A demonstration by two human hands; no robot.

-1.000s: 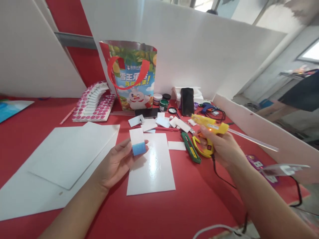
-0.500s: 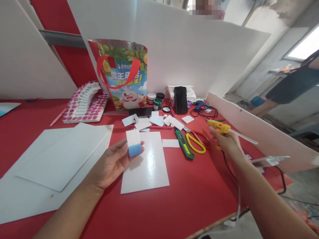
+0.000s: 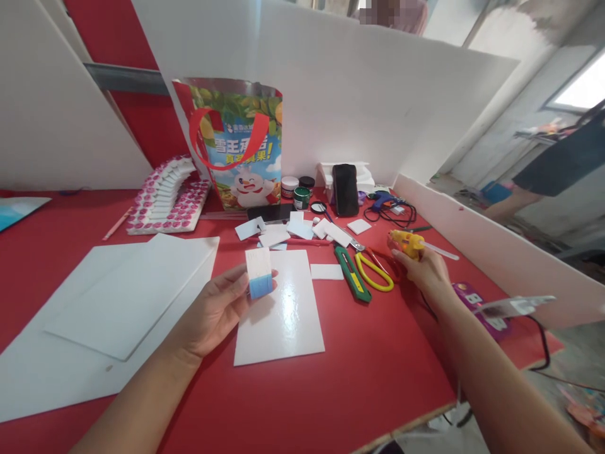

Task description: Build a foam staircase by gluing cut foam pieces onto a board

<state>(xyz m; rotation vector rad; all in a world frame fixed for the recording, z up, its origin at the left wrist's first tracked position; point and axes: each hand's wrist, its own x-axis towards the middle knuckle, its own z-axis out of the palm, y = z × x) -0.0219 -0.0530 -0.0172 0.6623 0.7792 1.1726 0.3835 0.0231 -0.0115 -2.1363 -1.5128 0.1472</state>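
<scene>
Between the thumb and fingers of my left hand (image 3: 220,309) is a small white-and-blue foam board piece (image 3: 259,272), held upright above a white board (image 3: 286,334). My right hand (image 3: 428,274) grips a yellow hot glue gun (image 3: 409,243) over the right side of the table, its glue stick (image 3: 442,251) poking out of the back. Left of the gun lie yellow-handled scissors (image 3: 374,272) and a green utility knife (image 3: 352,275). Beside the knife is a small white strip (image 3: 327,272). Several white and pale blue pieces (image 3: 274,236) are scattered behind the board.
Large white sheets (image 3: 127,296) cover the table's left. At the back stand a printed bag (image 3: 246,145), paint jars (image 3: 301,198) and a black phone (image 3: 345,189). A purple power strip (image 3: 486,312) lies at right. A person's arm (image 3: 513,202) shows beyond the low white wall (image 3: 496,243).
My right hand has moved slightly left and lower with the glue gun, uncovering more of the power strip. The view has shifted a little; my left hand still holds the foam board piece.
</scene>
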